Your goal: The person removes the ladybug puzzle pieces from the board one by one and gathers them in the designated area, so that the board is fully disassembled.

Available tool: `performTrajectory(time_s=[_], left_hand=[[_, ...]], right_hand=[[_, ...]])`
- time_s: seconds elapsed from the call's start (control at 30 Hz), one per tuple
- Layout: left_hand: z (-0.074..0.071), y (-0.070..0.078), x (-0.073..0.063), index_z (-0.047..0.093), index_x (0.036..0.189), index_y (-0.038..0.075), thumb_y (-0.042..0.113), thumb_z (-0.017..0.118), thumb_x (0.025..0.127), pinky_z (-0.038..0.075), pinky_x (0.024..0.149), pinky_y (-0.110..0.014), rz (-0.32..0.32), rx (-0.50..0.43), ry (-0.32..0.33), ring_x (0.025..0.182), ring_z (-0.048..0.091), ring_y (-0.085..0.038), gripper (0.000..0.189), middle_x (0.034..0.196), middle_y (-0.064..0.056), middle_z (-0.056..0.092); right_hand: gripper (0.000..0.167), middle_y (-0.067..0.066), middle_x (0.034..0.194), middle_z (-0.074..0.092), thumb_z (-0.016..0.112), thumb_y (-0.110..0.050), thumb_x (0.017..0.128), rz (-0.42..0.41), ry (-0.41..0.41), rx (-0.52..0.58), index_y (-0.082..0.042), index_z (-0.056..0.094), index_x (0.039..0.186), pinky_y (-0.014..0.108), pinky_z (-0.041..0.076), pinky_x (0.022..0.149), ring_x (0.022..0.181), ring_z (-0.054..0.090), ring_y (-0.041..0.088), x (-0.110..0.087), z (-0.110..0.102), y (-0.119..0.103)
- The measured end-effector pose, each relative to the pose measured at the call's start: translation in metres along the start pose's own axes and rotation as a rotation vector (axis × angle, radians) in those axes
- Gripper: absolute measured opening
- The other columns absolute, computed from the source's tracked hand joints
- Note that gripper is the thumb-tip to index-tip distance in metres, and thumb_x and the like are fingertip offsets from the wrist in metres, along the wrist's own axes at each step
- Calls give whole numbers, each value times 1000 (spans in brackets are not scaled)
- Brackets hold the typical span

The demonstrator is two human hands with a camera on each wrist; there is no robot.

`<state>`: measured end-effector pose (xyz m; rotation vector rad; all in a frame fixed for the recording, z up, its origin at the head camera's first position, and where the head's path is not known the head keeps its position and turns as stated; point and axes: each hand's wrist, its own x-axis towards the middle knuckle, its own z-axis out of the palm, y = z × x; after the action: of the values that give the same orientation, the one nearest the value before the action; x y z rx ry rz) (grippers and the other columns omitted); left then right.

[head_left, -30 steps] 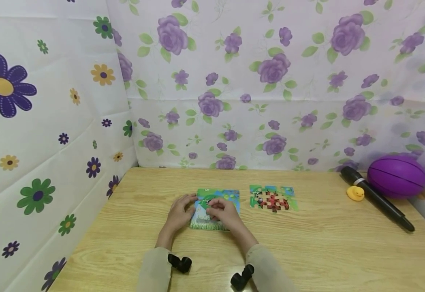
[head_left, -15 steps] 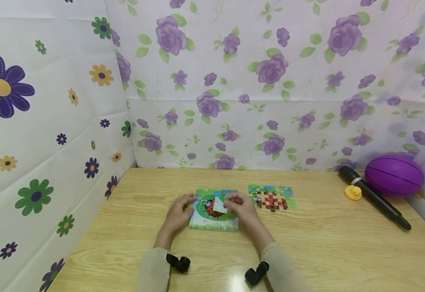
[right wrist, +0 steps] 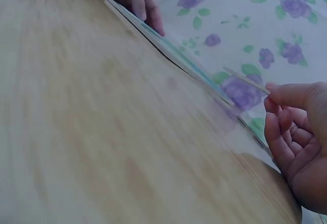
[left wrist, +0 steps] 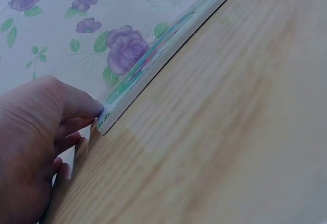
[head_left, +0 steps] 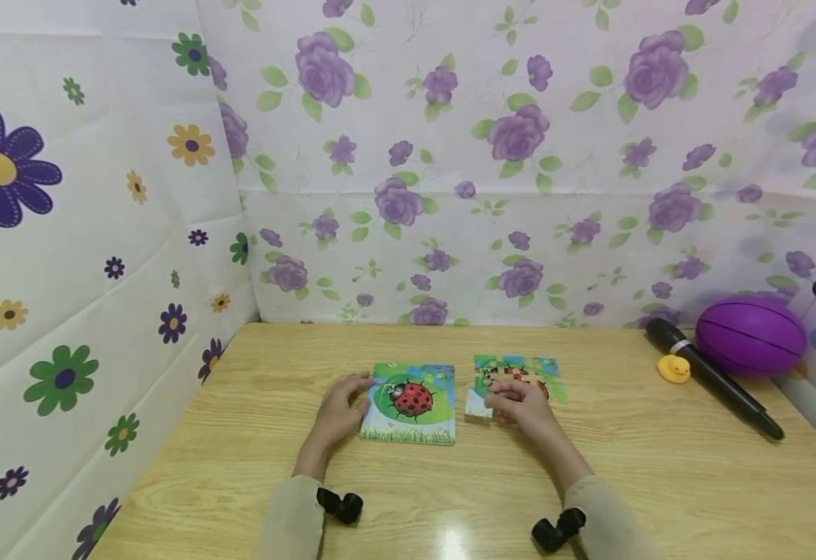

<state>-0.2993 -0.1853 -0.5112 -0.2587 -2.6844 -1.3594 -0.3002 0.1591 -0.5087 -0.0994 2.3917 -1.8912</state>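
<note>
A square ladybug puzzle board (head_left: 408, 434) lies flat on the wooden table. My left hand (head_left: 338, 408) rests at its left edge; in the left wrist view the thumb (left wrist: 84, 103) touches the board's corner and the other fingers are loosely bent. My right hand (head_left: 528, 408) pinches a pale blue and white puzzle piece (head_left: 478, 404) between thumb and fingertips. In the right wrist view this thin piece (right wrist: 245, 79) is raised off the table. Several loose puzzle pieces (head_left: 515, 363), spread in a matching ladybug picture, lie beyond and partly under the right hand.
At the right back stand a purple ball (head_left: 752, 334), a black microphone (head_left: 723, 381) and a small yellow rubber duck (head_left: 674, 369). Flowered cloth (head_left: 393, 257) hangs behind and to the left of the table.
My right hand has carried the puzzle piece from over the board rightward to the loose pieces, uncovering the ladybug picture. The left hand has stayed at the board's left edge.
</note>
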Motion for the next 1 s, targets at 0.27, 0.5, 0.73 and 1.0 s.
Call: performTrajectory(time_s=[0.27,0.5,0.73,1.0], left_hand=[[0,1,1,64,127,6,6,59,92,23,119,-62,-10,-17,-9,143,36,-37,36,148,-9,50],[-2,3,0,63,129,7,9,59,93,20,120,-61,-42,-37,-24,146,31,-35,36,150,-8,48],[-2,4,0,64,127,6,7,59,93,22,120,-61,-29,-40,-13,145,34,-36,35,149,-9,49],[-1,3,1,63,128,5,6,59,93,23,120,-60,-26,-46,-13,145,34,-36,35,149,-10,49]], right_hand=[[35,-2,84,71,74,-25,87,-18,-38,-71,1,69,110,27,54,56,61,59,12,1,-18,11],[29,3,82,71,71,-18,89,-51,-78,-94,4,69,107,28,55,53,59,58,13,-5,-17,2],[31,3,77,68,73,-23,87,-71,-61,-135,2,69,104,28,55,52,57,58,13,2,-16,14],[25,4,77,68,72,-16,88,-59,-73,-135,3,69,103,26,53,51,55,57,12,-8,-15,-1]])
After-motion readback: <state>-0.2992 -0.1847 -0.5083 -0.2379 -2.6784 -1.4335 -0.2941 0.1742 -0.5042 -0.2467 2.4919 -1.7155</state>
